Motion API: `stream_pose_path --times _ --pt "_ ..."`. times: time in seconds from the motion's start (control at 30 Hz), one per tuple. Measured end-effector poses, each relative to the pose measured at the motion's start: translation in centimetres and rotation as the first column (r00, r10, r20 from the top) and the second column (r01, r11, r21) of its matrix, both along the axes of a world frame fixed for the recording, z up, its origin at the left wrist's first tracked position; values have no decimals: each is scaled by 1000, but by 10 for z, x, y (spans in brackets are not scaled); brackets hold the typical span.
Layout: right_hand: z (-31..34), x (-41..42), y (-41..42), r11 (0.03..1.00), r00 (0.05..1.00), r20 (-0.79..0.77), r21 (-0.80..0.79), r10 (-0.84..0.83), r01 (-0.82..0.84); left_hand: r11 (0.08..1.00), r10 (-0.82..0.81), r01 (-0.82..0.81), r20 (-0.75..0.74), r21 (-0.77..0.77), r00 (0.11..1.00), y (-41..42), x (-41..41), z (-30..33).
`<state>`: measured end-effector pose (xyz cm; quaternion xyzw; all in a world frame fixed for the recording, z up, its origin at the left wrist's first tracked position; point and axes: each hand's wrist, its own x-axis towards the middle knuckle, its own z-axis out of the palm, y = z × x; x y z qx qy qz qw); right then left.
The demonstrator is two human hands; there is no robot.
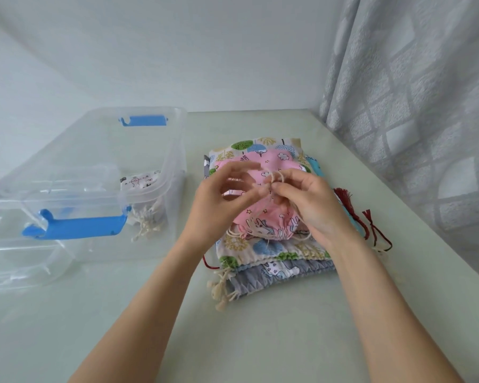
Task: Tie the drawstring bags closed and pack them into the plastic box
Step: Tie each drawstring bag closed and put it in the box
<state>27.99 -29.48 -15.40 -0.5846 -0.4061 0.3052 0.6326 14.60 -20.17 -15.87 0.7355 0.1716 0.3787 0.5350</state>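
Spreading smooth and pale green across the whole view, table (260, 341), with grey checked curtain (412, 106) hanging in soft folds at two o'clock. Sitting at nine o'clock, clear hard plastic box (161, 150), rectangular, with blue clips on its near and far rims, holding one white printed cloth bag (138, 181) with cream cords bunched low inside. Lying at eight o'clock beside the box, clear lid (25, 266). Stacked flat at centre, pile of cloth bags (274, 252): tree print over grey, gathered hems, knotted cream cord ends at six o'clock, red braided cords at three o'clock. Resting on top of the pile, pink bag (268, 217), puffy, neck puckered shut. Raised over it, left hand (219, 200) and right hand (307, 205), fingertips curled together, pinching a loop of thin cream drawstring (274, 176) between them.
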Motion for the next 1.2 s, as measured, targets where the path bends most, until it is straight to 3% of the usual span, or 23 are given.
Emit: stream_pose_path --times 0.13,0.23,0.4,0.57,0.67,0.77,0.83,0.93,1.1,1.2 --pt "5 1 -2 995 984 -163 76 70 -58 998 -64 65 -197 2 978 -2 2 -2" --pt "4 4 -6 991 975 -187 75 124 -111 995 -93 84 -190 -56 977 0 -1 -1" --pt "6 3 -11 968 954 -184 131 236 -214 931 -262 204 -167 -304 950 -3 -3 4" --pt "6 6 -14 966 949 -227 189 218 -177 937 -319 267 -241 -223 917 -2 -5 1" --pt "4 8 -16 988 993 -5 100 119 -118 937 -257 222 -102 -269 961 4 -5 2" --pt "1 5 -11 994 945 322 102 -60 28 905 -234 238 56 -353 971 7 -5 3" --pt "-2 4 -7 981 919 373 186 -130 63 891 -223 236 79 -387 972 4 -5 4" --pt "-7 8 -5 962 885 423 259 -194 87 950 -170 167 10 -263 985 1 -4 2" --pt "-12 6 -1 958 876 459 286 -146 10 969 -166 156 -38 -192 985 -1 -1 -1" --pt "-9 4 -3 961 913 387 277 -130 19 992 -39 36 -22 -117 999 2 -3 -2"
